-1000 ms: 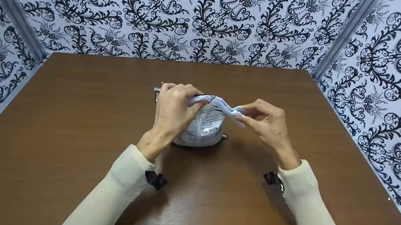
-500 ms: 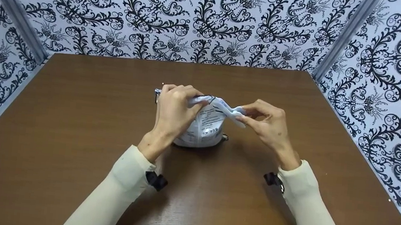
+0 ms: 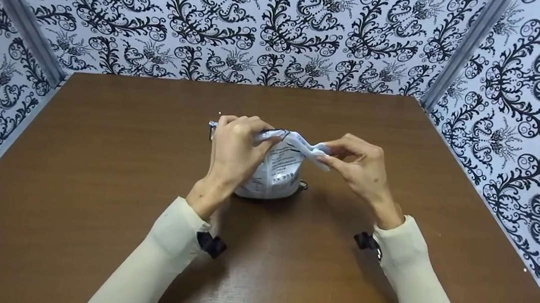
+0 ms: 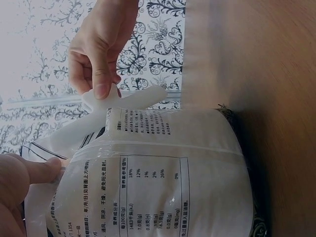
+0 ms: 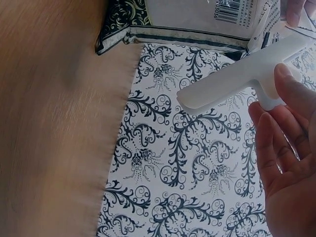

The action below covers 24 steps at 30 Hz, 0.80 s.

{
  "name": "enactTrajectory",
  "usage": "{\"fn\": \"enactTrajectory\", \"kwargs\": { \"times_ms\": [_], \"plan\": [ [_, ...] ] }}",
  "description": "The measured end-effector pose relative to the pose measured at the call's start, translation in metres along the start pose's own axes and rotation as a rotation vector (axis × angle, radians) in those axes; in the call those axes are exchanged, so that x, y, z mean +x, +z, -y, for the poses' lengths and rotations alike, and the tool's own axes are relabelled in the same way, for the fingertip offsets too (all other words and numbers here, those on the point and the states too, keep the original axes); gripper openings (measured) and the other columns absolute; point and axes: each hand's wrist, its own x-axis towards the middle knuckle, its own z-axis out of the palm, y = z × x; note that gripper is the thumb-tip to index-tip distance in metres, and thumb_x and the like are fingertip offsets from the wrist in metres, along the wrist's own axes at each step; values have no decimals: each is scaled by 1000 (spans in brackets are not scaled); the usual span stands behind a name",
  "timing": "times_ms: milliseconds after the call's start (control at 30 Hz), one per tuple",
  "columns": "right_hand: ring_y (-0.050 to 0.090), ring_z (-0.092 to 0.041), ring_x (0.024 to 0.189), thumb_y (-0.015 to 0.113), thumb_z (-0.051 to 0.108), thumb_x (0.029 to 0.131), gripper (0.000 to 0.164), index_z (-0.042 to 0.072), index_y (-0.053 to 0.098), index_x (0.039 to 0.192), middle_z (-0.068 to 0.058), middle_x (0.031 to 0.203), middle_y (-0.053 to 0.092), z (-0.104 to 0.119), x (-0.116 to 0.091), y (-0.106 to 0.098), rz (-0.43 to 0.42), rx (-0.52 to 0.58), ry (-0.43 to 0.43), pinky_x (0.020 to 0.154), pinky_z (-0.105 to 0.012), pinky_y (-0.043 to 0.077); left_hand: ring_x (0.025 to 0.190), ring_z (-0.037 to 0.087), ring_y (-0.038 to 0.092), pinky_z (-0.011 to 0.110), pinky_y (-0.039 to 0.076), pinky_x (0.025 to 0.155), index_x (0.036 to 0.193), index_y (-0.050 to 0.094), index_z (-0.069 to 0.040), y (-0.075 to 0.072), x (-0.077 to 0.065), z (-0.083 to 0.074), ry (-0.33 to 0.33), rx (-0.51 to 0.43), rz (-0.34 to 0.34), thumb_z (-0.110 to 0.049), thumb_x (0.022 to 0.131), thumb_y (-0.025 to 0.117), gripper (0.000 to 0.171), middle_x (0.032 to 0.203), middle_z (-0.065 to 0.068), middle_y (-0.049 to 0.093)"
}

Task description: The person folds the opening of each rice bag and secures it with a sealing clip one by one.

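Note:
A white plastic rice bag (image 3: 275,177), printed with dark text and a nutrition table, stands upright on the table. Its top is folded over, and my left hand (image 3: 238,143) grips that fold between thumb and fingers, hiding much of the bag's left side. At the fold's right end is a white bag clip (image 5: 227,79), a long bar with a short tab. My right hand (image 3: 359,163) pinches the clip by its tab with thumb and fingertips. In the right wrist view, the bar's lower end sticks out past the bag's corner.
The brown wooden table (image 3: 98,163) extends around the bag on all sides. White walls (image 3: 303,29) with black scroll patterns rise behind it and at both sides. Black straps with small mounts circle both sleeves.

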Motion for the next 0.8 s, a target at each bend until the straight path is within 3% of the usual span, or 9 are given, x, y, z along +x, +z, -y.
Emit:
{"fn": "enactTrajectory", "kwargs": {
  "times_ms": [800],
  "plan": [
    [70,-9,72,89,1,78,20,7,83,96,-12,81,73,4,4,1,-6,29,-57,63,-19,57,87,19,77,40,45,91,97,83,-13,1,0,1,10,-18,0,-25,86,85,17,92,0,82]
  ]
}}
